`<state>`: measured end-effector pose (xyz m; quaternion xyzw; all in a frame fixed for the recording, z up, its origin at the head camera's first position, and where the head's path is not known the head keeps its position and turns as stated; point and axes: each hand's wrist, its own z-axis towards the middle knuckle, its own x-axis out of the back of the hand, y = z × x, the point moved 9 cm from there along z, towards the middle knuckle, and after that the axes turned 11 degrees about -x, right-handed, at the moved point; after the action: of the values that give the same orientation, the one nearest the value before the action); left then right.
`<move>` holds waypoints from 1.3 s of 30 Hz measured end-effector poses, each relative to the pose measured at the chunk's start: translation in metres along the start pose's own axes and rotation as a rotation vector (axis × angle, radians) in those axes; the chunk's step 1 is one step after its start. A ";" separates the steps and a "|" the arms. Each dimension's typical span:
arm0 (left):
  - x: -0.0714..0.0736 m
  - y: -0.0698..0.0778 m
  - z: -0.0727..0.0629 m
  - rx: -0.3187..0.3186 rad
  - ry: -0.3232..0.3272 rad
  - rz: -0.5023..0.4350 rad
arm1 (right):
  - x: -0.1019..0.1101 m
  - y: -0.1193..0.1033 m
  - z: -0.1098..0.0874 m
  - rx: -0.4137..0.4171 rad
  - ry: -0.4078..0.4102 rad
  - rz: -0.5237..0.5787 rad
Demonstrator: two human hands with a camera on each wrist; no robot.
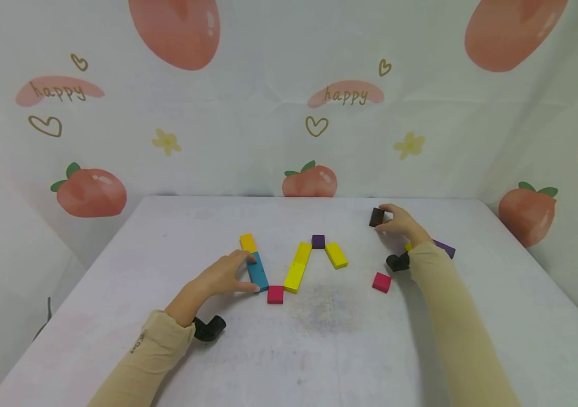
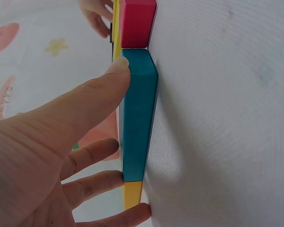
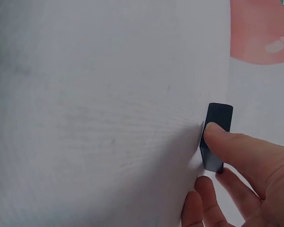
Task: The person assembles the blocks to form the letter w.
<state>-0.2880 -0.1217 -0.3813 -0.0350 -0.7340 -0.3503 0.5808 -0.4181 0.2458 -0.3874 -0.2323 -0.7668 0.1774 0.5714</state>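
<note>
The right hand pinched a black block between thumb and fingers in the upper right of the frame. The left hand, left of centre, was spread wide, its thumb touching a blue block. An orange block adjoined the blue one's upper end; a red block sat by its lower end. Toward the centre, two yellow blocks slanted up to a dark purple block, with a single yellow block at its right. Another red block lay on the worktop, right of centre; a long purple block showed beside the right sleeve.
</note>
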 end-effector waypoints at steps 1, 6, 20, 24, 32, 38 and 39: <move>0.000 0.000 0.000 -0.003 0.000 0.001 | 0.000 0.000 0.000 -0.003 0.002 0.003; 0.001 0.000 -0.001 0.001 0.001 0.000 | 0.000 -0.001 -0.001 -0.010 0.016 0.027; 0.001 0.001 -0.001 0.001 0.000 0.011 | 0.004 -0.010 -0.012 0.076 0.022 0.040; 0.001 0.001 -0.001 -0.005 0.003 0.013 | 0.004 -0.018 -0.020 0.113 0.006 0.025; 0.002 0.002 0.000 -0.017 0.008 0.011 | -0.002 -0.033 -0.042 0.238 -0.018 -0.009; 0.002 0.003 0.000 -0.018 0.008 0.009 | -0.007 -0.041 -0.059 0.332 -0.034 0.012; 0.002 0.003 0.000 -0.018 0.008 0.009 | -0.008 -0.043 -0.061 0.348 -0.036 0.016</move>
<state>-0.2870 -0.1207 -0.3780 -0.0421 -0.7282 -0.3547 0.5849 -0.3640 0.2065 -0.3531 -0.1326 -0.7328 0.3161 0.5878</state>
